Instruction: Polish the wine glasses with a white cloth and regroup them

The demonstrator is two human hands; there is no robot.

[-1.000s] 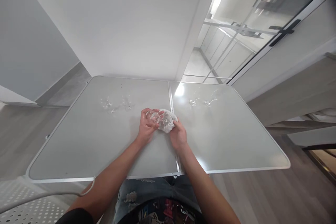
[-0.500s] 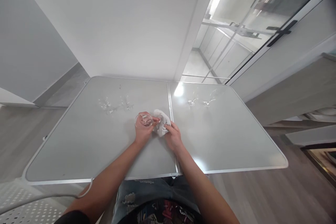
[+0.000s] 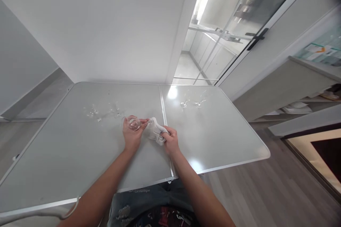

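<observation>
My left hand (image 3: 132,135) is closed around a clear stemmed glass (image 3: 134,124), which lies tilted sideways with its bowl to the left and its stem end to the right. A white cloth (image 3: 157,130) hangs bunched in my right hand (image 3: 171,140), pinched between thumb and fingers. The cloth meets the foot end of the glass, and the foot itself is partly hidden there. Both hands are just above the table, left of its metal seam.
The pale grey folding table (image 3: 213,142) has a metal seam (image 3: 165,113) and metal rim. Two clear glasses stand at the back right, one being this glass (image 3: 197,104). More clear glassware (image 3: 99,117) stands at the back left. A cable (image 3: 71,211) crosses the near left edge.
The view has turned to the right, so the table appears shifted left. My right hand with the cloth has moved slightly away from the glass bowl, and the cloth hangs longer.
</observation>
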